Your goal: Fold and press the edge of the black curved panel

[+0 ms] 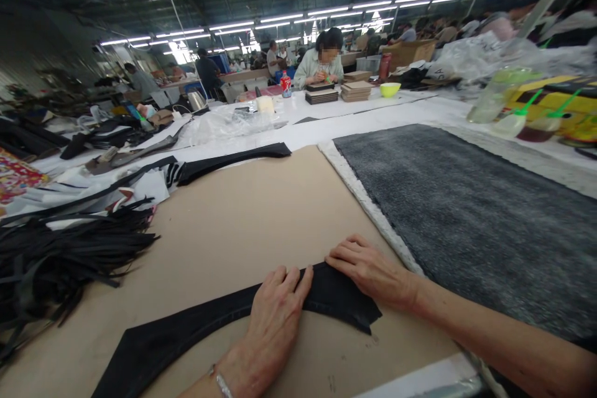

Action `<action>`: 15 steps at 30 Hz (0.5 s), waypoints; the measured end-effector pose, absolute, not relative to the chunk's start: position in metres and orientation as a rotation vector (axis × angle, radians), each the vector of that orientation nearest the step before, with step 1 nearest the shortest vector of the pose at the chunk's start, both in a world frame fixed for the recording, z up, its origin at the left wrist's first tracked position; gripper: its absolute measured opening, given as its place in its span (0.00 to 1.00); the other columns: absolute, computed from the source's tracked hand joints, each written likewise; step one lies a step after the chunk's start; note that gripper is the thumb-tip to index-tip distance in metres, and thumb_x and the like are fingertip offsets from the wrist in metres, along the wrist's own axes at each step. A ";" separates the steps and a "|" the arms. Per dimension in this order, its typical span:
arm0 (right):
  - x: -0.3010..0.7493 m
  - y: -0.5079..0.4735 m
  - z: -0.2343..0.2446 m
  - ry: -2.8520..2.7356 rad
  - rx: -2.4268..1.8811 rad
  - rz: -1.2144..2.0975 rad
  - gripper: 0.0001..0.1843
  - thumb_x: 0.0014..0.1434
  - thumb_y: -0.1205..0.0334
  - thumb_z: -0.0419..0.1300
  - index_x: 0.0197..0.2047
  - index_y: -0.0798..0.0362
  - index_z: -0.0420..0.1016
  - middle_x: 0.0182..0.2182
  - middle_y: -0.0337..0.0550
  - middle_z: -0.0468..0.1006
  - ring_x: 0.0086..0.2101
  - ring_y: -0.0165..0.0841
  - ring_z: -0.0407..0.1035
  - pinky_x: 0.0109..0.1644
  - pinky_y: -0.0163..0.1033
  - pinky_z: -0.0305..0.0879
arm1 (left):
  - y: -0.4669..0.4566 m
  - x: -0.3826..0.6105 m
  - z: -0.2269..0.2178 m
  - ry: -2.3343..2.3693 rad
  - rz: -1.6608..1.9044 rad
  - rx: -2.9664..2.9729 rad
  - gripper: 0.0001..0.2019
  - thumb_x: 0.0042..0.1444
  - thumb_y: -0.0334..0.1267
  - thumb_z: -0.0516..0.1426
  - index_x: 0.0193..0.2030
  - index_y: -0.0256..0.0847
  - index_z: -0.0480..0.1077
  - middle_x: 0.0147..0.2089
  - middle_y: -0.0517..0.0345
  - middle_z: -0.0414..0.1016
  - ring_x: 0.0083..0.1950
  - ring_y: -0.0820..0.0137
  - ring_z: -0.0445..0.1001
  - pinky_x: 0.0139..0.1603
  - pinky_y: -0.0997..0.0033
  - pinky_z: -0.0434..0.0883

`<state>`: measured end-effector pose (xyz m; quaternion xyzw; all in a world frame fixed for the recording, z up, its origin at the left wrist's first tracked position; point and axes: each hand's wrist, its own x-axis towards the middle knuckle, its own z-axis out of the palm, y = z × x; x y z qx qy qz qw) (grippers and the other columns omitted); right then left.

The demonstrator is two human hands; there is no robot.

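A long curved black strip of material (186,331) lies on a tan board (242,224) in front of me. My left hand (275,317) rests flat on the strip near its bend, fingers stretched out and close together. My right hand (368,268) lies flat on the strip's right end, fingers extended along its upper edge. Both hands press on the strip and hold nothing.
A pile of thin black strips (60,255) lies at the left. Another black curved piece (228,161) sits at the board's far edge. A grey fuzzy mat (476,211) lies to the right. Bottles (499,96) stand beyond it. A person (321,62) sits at the far side of the table.
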<state>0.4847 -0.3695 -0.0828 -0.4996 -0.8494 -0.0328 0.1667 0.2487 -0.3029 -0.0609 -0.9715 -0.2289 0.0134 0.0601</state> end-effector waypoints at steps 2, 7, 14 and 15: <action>0.486 -0.372 -0.081 -2.399 -1.458 -0.096 0.16 0.63 0.76 0.49 0.50 0.58 0.71 0.41 0.48 0.73 0.42 0.36 0.66 0.51 0.45 0.58 | -0.304 0.250 -0.059 -0.696 0.057 -2.943 0.27 0.60 0.24 0.51 0.67 0.41 0.56 0.50 0.53 0.71 0.45 0.63 0.69 0.48 0.61 0.73; 0.486 -0.383 -0.073 -2.363 -1.543 -0.071 0.20 0.62 0.78 0.50 0.55 0.57 0.68 0.48 0.48 0.73 0.48 0.35 0.66 0.59 0.48 0.55 | -0.307 0.256 -0.053 -0.740 0.068 -2.911 0.28 0.60 0.25 0.52 0.67 0.44 0.57 0.50 0.54 0.72 0.47 0.63 0.70 0.48 0.62 0.73; 0.490 -0.396 -0.074 -2.261 -1.739 -0.155 0.27 0.60 0.81 0.43 0.59 0.58 0.65 0.56 0.48 0.70 0.56 0.36 0.61 0.66 0.55 0.42 | -0.314 0.260 -0.057 -0.730 0.011 -2.848 0.28 0.58 0.24 0.53 0.66 0.43 0.58 0.51 0.52 0.72 0.47 0.62 0.72 0.48 0.61 0.74; 0.489 -0.397 -0.074 -2.209 -1.800 -0.164 0.28 0.59 0.82 0.43 0.58 0.58 0.65 0.56 0.49 0.70 0.56 0.37 0.60 0.65 0.56 0.42 | -0.314 0.260 -0.059 -0.725 -0.002 -2.840 0.29 0.58 0.24 0.54 0.66 0.43 0.58 0.51 0.52 0.72 0.47 0.62 0.72 0.49 0.60 0.74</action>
